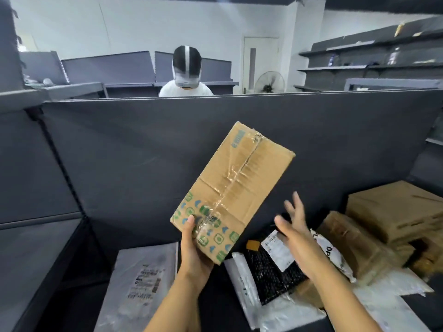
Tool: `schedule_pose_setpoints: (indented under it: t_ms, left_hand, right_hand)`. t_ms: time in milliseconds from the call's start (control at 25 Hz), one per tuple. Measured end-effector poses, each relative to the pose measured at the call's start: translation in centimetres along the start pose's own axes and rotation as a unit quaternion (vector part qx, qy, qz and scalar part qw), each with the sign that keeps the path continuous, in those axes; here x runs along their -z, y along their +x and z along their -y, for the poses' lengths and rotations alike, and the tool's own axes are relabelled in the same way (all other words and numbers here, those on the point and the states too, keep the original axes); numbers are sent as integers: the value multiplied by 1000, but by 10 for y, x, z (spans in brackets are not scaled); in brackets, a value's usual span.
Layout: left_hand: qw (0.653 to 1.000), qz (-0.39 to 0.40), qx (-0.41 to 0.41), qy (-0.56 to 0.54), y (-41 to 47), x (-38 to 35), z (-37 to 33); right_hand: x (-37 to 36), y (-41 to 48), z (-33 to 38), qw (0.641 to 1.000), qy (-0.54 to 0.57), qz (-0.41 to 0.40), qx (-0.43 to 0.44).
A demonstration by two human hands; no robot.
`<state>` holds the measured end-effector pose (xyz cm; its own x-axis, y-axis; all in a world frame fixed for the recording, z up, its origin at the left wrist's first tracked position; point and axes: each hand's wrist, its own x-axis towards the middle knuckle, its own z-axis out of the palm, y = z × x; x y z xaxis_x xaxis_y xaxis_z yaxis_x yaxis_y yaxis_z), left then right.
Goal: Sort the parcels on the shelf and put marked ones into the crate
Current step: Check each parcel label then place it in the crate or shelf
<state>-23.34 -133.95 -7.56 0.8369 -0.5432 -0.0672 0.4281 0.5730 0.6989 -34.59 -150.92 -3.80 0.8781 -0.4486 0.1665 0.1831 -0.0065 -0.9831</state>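
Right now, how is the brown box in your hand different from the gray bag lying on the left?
The cardboard box is brown with green prints; the gray bag is plastic with black print. The box is held up, tilted, in the left hand; the bag lies flat on the shelf. The box is thick, the bag thin. Both are parcels.

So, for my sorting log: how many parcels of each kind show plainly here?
Boxes: 3
Grey bags: 1
Black bags: 1
White bags: 2
Total: 7, leaving out the pale heap at lower right, which I cannot split.
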Motion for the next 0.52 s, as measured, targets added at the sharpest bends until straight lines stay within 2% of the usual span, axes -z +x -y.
schedule_pose_setpoints:
  t_ms: [120,200,280,400,440,520]
  left_hand:
    - [999,-8,22,-42,-12,-7,28]
    - [998,-2,37,-57,-15,0,29]
    - [999,13,39,-8,-15,10,21]
    - [985,-51,28,161,-12,24,5]
    - [974,-43,7,222,-11,26,-2]
    - [943,45,-45,328,-11,22,-16]
  right_hand:
    - [-48,-7,-22,996,39,76,-5]
    - [-60,-6,-24,996,40,81,6]
    - [-61,-6,-19,999,8,50,18]
    - [-59,-4,-17,980,-187,-69,10]
    - [-62,-5,-15,962,-258,-92,10]
    - [-74,-10,-14,927,-359,-104,28]
